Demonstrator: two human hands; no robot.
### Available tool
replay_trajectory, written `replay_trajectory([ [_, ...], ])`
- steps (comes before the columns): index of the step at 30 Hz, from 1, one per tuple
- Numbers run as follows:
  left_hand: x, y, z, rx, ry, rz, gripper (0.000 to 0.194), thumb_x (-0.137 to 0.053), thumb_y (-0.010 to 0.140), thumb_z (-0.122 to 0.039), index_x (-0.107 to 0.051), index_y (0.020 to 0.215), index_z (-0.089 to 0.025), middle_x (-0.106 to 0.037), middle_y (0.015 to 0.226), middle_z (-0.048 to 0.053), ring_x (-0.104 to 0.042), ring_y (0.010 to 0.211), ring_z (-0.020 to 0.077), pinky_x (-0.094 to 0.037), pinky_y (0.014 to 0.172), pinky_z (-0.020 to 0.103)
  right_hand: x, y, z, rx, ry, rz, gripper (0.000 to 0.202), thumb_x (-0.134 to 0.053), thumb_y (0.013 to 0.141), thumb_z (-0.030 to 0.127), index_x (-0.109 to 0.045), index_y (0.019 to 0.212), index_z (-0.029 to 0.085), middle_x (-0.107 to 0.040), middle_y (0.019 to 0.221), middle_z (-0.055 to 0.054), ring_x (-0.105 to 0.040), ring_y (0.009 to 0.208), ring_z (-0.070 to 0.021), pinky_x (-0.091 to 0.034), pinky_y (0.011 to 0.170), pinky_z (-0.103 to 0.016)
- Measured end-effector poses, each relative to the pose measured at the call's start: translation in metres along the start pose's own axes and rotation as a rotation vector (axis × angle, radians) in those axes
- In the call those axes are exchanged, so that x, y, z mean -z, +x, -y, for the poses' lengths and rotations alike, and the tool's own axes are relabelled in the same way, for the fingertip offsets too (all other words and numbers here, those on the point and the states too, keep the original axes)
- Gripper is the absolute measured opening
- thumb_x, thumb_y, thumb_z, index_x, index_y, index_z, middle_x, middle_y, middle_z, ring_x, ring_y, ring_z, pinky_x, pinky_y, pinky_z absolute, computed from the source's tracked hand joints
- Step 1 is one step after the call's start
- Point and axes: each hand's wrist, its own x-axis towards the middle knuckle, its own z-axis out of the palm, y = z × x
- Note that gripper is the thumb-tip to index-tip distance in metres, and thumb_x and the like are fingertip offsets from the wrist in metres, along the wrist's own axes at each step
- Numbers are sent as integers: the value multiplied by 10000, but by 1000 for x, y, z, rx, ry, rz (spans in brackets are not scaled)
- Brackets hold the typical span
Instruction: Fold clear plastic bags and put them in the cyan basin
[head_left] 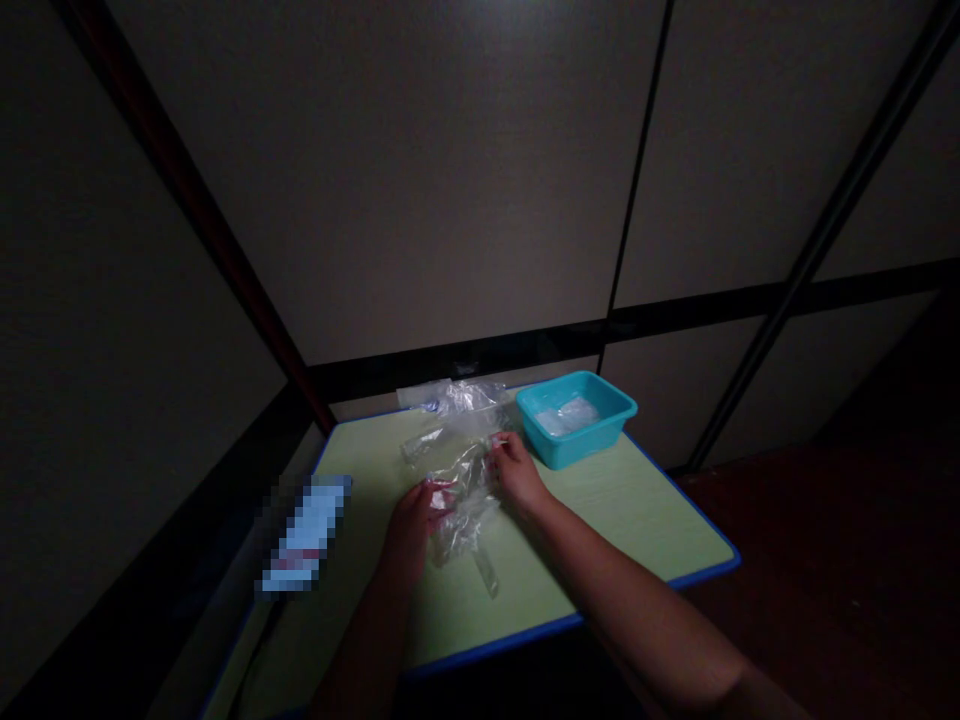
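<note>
At the middle of the pale green table [630, 530], I see the clear plastic film [465, 475] spread crumpled between the two hands. The right hand [517, 474] has its fingertips together on the film's far right part; the left hand [410, 515] touches its near left side, though I cannot tell whether those fingers are clamped. I judge it light, limp and slippery, easily torn, so I would favour a flat pinch at a doubled edge. More film [474, 398] lies just beyond (I cannot make out whether it is a separate piece). The teal basin [585, 443] stands near the right hand, its wall limiting sideways travel; the best room lies toward the blue front edge [510, 637], right of the dangling strip [486, 572].
</note>
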Motion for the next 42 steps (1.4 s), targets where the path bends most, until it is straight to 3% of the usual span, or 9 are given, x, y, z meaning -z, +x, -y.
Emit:
replay_trajectory([
  [3,1,1,2,-17,13,-20,551,-720,594,-653,-694,795,-140,-613,598,-3,-526,487,101,-381,452,202,3,1,1,-9,-14,-27,357,-513,789,545,-474,965,237,-549,729,25,-531,613,-145,-383,506,-239],
  [7,-3,0,3,-39,22,-48,558,-697,595,-678,-684,749,-143,-541,529,-33,-438,430,73,-299,409,185,1,-3,2,-24,-48,50,412,-601,739,467,-464,1042,224,-520,646,59,-536,568,-146,-383,496,-240],
  [13,-4,0,2,-78,25,-99,549,-695,592,-687,-670,686,-146,-548,562,-22,-433,454,71,-310,422,185,-1,-11,2,-52,-126,194,651,-655,617,200,-399,1215,220,-568,666,83,-540,538,-125,-417,511,-232],
  [20,-4,-2,-6,-106,24,-162,551,-656,626,-699,-667,711,-155,-565,622,-7,-496,529,98,-374,466,199,3,-8,2,-26,-252,182,791,-506,606,51,-328,1355,230,-574,728,66,-531,560,-109,-415,527,-216],
  [27,-1,0,-8,-100,47,-170,533,-653,620,-683,-657,705,-157,-594,641,5,-525,541,108,-407,488,213,8,-3,4,44,-304,170,741,-488,576,31,-431,1292,213,-558,693,63,-546,608,-128,-422,572,-233],
  [32,3,5,-5,-114,91,-168,511,-602,676,-671,-646,693,-162,-478,522,-44,-415,434,81,-312,413,201,9,1,6,56,-278,180,654,-516,618,78,-453,1258,196,-545,702,53,-552,616,-136,-436,586,-252],
  [38,11,0,-15,-89,199,-59,480,-641,658,-637,-668,705,-160,-443,471,-63,-349,393,73,-246,395,210,8,2,1,53,-239,179,546,-547,629,122,-503,1165,214,-519,666,58,-532,606,-147,-428,589,-263],
  [42,19,-5,-31,-58,277,62,448,-633,667,-608,-686,691,-164,-464,453,-44,-360,400,86,-238,405,219,9,3,8,97,-185,105,445,-514,682,145,-517,1118,233,-569,883,-12,-572,777,-167,-457,724,-298],
])
